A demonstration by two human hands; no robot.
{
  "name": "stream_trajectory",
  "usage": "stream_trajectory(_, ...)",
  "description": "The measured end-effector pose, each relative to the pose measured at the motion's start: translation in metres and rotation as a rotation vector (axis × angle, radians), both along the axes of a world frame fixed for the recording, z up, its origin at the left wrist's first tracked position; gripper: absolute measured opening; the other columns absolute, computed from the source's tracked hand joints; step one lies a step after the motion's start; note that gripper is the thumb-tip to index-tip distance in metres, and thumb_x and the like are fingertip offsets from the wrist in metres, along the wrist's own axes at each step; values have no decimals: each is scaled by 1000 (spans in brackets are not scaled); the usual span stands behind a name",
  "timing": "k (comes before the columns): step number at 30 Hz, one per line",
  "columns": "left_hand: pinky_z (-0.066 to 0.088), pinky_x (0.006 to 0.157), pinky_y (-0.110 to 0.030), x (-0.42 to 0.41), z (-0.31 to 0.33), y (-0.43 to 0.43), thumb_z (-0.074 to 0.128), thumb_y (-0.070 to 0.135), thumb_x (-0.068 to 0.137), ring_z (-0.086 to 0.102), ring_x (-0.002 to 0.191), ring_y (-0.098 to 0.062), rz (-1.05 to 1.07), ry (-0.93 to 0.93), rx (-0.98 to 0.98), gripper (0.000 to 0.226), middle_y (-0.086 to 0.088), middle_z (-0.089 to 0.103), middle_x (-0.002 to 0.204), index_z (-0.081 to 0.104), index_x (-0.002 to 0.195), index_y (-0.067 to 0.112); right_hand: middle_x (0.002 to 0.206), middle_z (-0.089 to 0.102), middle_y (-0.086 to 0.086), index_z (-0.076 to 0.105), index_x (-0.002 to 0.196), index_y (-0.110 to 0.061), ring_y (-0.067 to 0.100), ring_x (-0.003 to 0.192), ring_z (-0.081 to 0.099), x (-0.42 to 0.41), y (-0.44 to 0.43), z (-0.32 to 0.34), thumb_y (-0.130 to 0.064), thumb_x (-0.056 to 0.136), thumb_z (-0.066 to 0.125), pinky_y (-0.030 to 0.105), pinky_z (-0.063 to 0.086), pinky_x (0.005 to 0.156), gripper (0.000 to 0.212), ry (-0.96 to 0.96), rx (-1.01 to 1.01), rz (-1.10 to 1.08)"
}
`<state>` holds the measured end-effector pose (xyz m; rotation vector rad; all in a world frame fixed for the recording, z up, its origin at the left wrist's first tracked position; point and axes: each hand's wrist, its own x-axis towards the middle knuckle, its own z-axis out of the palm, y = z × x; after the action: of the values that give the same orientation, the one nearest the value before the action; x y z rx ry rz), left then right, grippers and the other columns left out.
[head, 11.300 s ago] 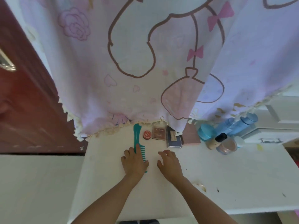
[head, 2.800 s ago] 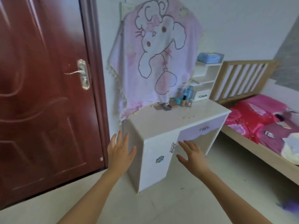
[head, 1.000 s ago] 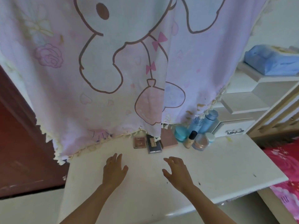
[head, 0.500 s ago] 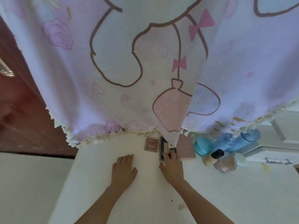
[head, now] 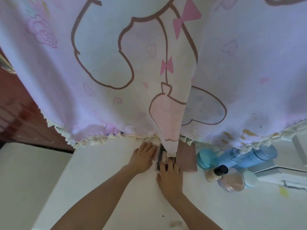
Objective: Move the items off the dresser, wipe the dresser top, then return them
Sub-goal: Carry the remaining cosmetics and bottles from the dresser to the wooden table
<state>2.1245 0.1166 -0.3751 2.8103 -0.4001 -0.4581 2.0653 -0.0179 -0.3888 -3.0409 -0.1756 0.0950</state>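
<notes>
On the dresser (head: pixel 108 188) both hands lie flat, fingers released and grasping nothing. The left hand (head: pixel 143 157) covers most of a small compact (head: pixel 155 156), and at its 3 o'clock the right hand (head: pixel 169 174) rests its fingertips on a dark palette (head: pixel 160 153) under the hanging cloth (head: pixel 116 80). A pink case (head: pixel 188 159) lies just beside the palette at its 3 o'clock, and further that way stand a jar (head: pixel 205 159), 2 blue bottles (head: pixel 232 159) and a black-capped bottle (head: pixel 216 173).

Left hand (head: pixel 142 157) lies flat over pink compact (head: pixel 155 155) at rear of dresser top (head: pixel 99 180). Right hand (head: pixel 169 175) rests on dark palette (head: pixel 160 152) just beside it.
</notes>
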Motion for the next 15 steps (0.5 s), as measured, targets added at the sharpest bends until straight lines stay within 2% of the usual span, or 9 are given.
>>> stream_trajectory(4,16,112,-38,-2,-1,5,42,20,90,4,143,-18,9,14,52,63,3,7,155,12,146,21,92,68,8,69,88,-20,25,77,58,-10,-5,-5,-36,34,86,33,52,53,58,-28,5,37)
stream_trajectory(6,18,111,-39,-10,3,9,43,24,90,8,141,-21,24,8,104,62,1,11,154,16,145,20,93,67,9,69,88,-20,25,85,47,-17,-4,-5,-35,35,86,33,52,54,58,-48,32,58)
stream_trajectory(8,23,108,-40,-23,3,13,47,24,88,15,139,-25,64,-10,127,59,-2,18,152,24,142,17,94,67,9,68,88,-20,25,87,45,-23,-5,-6,-33,37,86,32,54,56,55,-52,66,90)
stream_trajectory(9,31,104,-43,-31,2,16,56,25,83,25,136,-28,83,-54,121,61,-5,28,148,32,138,16,94,68,9,68,87,-20,26,88,50,-26,-6,-5,-33,39,85,32,54,57,53,-50,80,95)
stream_trajectory(10,42,94,-46,-38,0,20,70,27,70,42,126,-32,97,-94,106,66,-9,44,137,43,129,15,93,68,7,66,85,-21,25,86,57,-29,-8,-4,-33,43,84,31,54,58,48,-51,90,100)
stream_trajectory(11,53,77,-43,-46,-4,25,82,29,50,57,109,-31,107,-121,104,75,-9,58,119,50,116,16,92,67,6,65,83,-22,24,83,63,-31,-9,-4,-33,50,80,30,54,58,38,-74,101,109)
stream_trajectory(12,56,63,-36,-55,-11,30,86,30,32,64,94,-27,118,-154,114,82,-5,65,104,52,106,19,92,67,4,65,81,-22,22,81,65,-34,-10,-4,-33,60,71,29,54,58,25,-82,114,108)
stream_trajectory(13,55,56,-32,-63,-15,34,86,30,24,66,86,-25,150,-155,96,85,-2,68,96,51,100,21,91,67,2,65,79,-22,20,80,66,-36,-10,-2,-34,68,58,28,53,58,17,-66,129,100)
stream_trajectory(15,55,53,-32,-75,-22,42,86,30,19,68,82,-25,166,-159,75,82,-2,69,92,57,96,21,88,67,-2,66,78,-22,17,76,65,-41,-9,-2,-34,73,41,26,52,57,28,-27,150,103)
